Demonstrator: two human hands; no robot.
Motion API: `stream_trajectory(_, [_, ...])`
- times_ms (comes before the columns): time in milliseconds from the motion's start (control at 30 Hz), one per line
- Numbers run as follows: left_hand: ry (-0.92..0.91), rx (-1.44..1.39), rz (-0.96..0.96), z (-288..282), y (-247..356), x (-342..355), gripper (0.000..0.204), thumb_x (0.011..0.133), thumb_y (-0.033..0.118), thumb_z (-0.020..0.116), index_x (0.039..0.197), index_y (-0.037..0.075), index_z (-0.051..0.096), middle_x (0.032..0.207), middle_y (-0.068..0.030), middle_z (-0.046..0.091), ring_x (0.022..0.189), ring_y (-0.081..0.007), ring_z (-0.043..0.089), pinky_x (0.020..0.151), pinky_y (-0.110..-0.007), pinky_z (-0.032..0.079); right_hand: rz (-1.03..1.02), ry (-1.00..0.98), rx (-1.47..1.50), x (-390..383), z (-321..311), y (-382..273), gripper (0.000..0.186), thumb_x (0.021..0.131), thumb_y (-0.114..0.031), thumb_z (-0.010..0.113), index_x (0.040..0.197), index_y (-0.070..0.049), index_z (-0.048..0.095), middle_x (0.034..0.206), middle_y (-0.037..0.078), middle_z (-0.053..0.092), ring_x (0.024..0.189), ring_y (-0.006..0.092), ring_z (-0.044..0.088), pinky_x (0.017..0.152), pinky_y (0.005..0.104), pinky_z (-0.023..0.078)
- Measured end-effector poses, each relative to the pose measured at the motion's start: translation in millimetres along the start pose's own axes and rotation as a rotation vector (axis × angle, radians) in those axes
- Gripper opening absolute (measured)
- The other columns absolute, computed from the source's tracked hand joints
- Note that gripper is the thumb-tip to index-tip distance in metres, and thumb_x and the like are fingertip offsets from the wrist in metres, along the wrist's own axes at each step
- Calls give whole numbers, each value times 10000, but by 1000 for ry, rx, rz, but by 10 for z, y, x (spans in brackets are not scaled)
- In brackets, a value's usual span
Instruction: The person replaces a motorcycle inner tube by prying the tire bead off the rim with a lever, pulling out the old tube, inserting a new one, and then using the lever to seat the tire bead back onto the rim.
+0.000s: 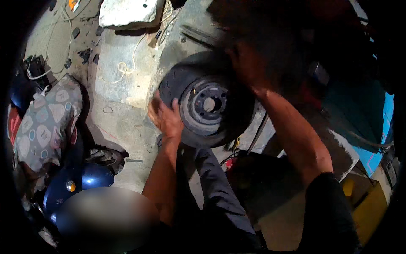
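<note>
A black tyre on a steel rim, a wheel [202, 127], is tilted up in front of my legs with its rim side towards me. My left hand [167, 118] grips its left edge, the thumb up on the sidewall and the fingers round the tread. At the wheel's upper right edge is my right hand [248, 67], in deep shadow. Its fingers are too dark to make out. The rim has a round centre hole with several smaller holes around it, and a valve stem shows at its upper left.
Long dark metal bars [198, 37] lie beyond the wheel, near a small brush [154, 41]. A whitish block [129, 13] rests at the far side, with a white cable [134, 59] below it. To the left stand a patterned cover [46, 122] and a blue glossy body panel [96, 175].
</note>
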State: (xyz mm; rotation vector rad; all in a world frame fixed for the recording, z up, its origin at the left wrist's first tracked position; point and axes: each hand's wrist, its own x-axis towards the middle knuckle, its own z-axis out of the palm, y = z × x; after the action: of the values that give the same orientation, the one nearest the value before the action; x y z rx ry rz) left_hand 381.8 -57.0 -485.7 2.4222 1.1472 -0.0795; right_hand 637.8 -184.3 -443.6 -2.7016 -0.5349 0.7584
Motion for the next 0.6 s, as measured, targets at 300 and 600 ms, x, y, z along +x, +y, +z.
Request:
stream_trajectory(300, [-30,-116,-7,20,-116,-72,682,955,377,619,1489,27,379,1411,-221,493,1329,-425,396,1154,-564,238,-147,81,-15,13,95,128,392,1021,-407,529,1107,-40,636,1030,271,679,965,459,649,818,526,505])
stream_trajectory(600, [-31,-265,129,-100,-241,-5,696,970,348,607,1497,-17,335,1466,-277,432,1359,-456,386,1151,-554,248,-97,-27,-13,30,34,84,597,955,-560,590,1240,-36,601,1086,265,682,1004,456,653,858,506,511])
